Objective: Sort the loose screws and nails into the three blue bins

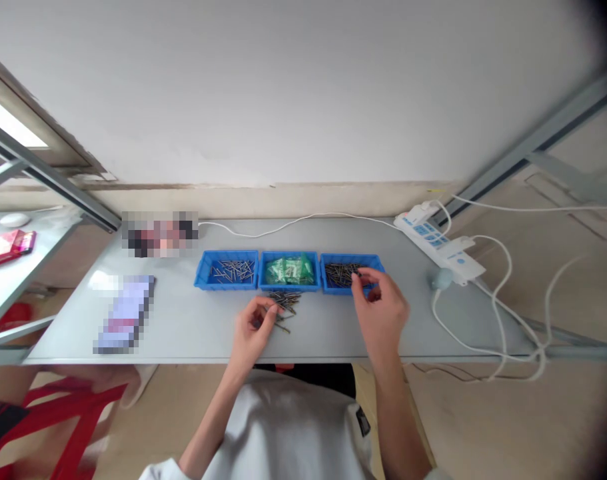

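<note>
My left hand [254,325] is near the front of the table, thumb and forefinger pinched on a thin metal rod. Beside its fingertips lies a loose pile of thin metal rods [287,301], dark and brassy, perhaps drill bits or screws. My right hand [382,303] reaches over the front of the right blue bin [328,288], its fingers pinched around something small and dark that I cannot make out. Many dark thin rods [340,273] fill that bin. The middle blue bin [289,289] holds green-tinted plastic packets [290,270]. Shiny thin rods [236,270] lie in the left blue bin [203,285].
A blurred-out phone-like object [126,313] lies at the left, with another blurred object [160,235] behind it. A white power strip [440,247] with plugs and looping cables [503,280] occupies the right side. Metal frame posts [528,143] flank the table; red stools [78,427] stand lower left.
</note>
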Motion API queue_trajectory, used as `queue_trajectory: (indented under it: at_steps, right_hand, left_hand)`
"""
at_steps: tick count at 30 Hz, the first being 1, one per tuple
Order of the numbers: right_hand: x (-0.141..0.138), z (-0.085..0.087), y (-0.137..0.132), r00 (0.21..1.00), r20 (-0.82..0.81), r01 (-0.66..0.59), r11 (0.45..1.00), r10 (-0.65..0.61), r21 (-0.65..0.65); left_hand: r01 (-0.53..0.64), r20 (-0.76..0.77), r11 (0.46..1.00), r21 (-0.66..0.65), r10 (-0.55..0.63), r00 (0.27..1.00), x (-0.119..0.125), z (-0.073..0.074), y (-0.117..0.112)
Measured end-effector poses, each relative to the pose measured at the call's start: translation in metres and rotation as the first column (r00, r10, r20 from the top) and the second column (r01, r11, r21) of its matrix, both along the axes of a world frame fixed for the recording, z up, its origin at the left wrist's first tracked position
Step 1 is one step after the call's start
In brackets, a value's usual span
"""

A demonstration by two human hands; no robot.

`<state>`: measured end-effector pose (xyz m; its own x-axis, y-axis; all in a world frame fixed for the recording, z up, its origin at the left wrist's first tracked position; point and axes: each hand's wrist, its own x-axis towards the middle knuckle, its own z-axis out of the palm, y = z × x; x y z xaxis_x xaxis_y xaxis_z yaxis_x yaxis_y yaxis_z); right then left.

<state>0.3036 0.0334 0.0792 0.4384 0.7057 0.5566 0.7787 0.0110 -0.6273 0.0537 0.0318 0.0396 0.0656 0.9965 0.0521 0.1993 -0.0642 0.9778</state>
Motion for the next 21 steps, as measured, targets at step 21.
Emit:
queue_trajectory:
  at_steps: [21]
  right_hand:
    - [-0.059,-0.026,-0.034,0.829,-0.141,-0.559,0.811,0.541,-0.171]
  left_hand:
    - [0.216,-0.232,0.962,0.169,-0.174,0.957,0.006,-0.001,-0.003]
